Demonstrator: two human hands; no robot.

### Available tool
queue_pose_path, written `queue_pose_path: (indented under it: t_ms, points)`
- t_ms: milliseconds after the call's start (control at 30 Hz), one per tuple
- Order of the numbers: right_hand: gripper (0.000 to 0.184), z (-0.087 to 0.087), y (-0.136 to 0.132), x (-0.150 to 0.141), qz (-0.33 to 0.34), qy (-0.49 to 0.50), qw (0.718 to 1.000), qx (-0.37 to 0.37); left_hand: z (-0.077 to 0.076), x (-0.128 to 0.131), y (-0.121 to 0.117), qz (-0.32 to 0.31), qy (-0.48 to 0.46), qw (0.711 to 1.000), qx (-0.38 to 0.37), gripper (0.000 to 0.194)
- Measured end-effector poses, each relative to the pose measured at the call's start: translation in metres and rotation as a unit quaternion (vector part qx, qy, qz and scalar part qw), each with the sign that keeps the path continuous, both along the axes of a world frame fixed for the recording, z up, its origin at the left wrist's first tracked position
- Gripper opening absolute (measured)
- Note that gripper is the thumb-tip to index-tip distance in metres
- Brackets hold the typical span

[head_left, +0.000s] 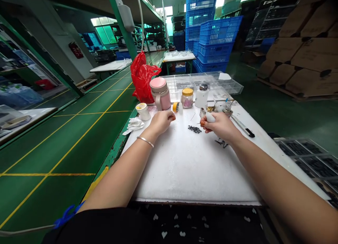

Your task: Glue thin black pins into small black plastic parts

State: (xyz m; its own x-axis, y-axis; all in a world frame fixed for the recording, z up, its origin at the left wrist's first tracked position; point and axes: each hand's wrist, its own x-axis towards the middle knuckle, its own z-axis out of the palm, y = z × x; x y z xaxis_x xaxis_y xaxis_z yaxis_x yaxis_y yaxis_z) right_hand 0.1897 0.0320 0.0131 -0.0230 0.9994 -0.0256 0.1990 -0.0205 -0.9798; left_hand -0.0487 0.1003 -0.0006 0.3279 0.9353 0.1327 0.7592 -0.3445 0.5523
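Observation:
My right hand (221, 126) is wrapped around a small white squeeze bottle (210, 117), and a thin dark tip shows by the fingers. Just left of it lies a pile of small black parts (194, 129) on the white tabletop (182, 166). A few thin black pieces (221, 142) rest under my right wrist. My left hand (162, 121) hovers at the table's left side with fingers curled and pressed together; whatever is in them is too small or hidden. Beyond it stand a roll of yellow tape (175, 107) and a pink jug (160, 94).
A yellow-lidded jar (187, 98), a white bottle (201, 96), and a white tub (143, 111) stand behind my hands. White gloves (134, 124) lie at left, a utility knife (243, 126) at right. A red bag (144, 77) and clear divided trays (190, 81) sit farther back. A green conveyor (79, 131) runs alongside.

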Motion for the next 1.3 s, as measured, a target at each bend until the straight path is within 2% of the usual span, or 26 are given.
queue_pose_path:
  t_ms: [67, 133, 167, 233, 300, 467, 667, 767, 867, 1033, 1300]
  points:
    - [0.012, -0.007, 0.002, -0.003, 0.007, 0.045, 0.999, -0.001, 0.006, 0.007, -0.011, -0.012, -0.052, 0.998, -0.036, 0.021]
    - [0.016, -0.015, 0.001, -0.002, 0.010, 0.068, 0.998, 0.001, 0.011, 0.015, -0.023, -0.024, -0.156, 0.982, -0.107, 0.023]
    - [0.018, -0.018, 0.000, -0.001, 0.010, 0.079, 0.997, 0.003, 0.013, 0.019, -0.029, -0.027, -0.227, 0.961, -0.153, 0.023]
    - [0.023, -0.022, -0.002, 0.002, 0.007, 0.098, 0.995, 0.009, 0.014, 0.026, -0.039, -0.035, -0.369, 0.896, -0.243, 0.021]
    - [0.028, -0.022, -0.004, 0.005, 0.002, 0.111, 0.994, 0.013, 0.013, 0.032, -0.046, -0.046, -0.451, 0.840, -0.300, 0.022]
    - [0.035, -0.018, -0.009, 0.003, 0.011, 0.128, 0.991, 0.030, 0.006, 0.039, -0.057, -0.083, -0.523, 0.769, -0.359, 0.031]
    - [0.016, -0.016, -0.023, -0.004, 0.020, 0.027, 0.990, 0.138, -0.003, 0.036, -0.063, -0.077, -0.577, 0.705, -0.405, 0.039]
    - [0.009, -0.013, -0.029, -0.003, -0.002, -0.027, 0.980, 0.197, -0.006, 0.037, -0.065, -0.078, -0.589, 0.689, -0.416, 0.033]
    - [0.011, -0.009, -0.032, -0.003, -0.010, -0.066, 0.970, 0.235, -0.005, 0.041, -0.067, -0.084, -0.594, 0.679, -0.423, 0.023]
    - [0.013, -0.007, -0.036, -0.003, -0.020, -0.127, 0.944, 0.302, -0.002, 0.043, -0.071, -0.071, -0.595, 0.675, -0.431, 0.025]
    - [0.013, -0.007, -0.039, -0.003, -0.027, -0.188, 0.927, 0.322, -0.004, 0.043, -0.071, -0.068, -0.590, 0.677, -0.435, 0.026]
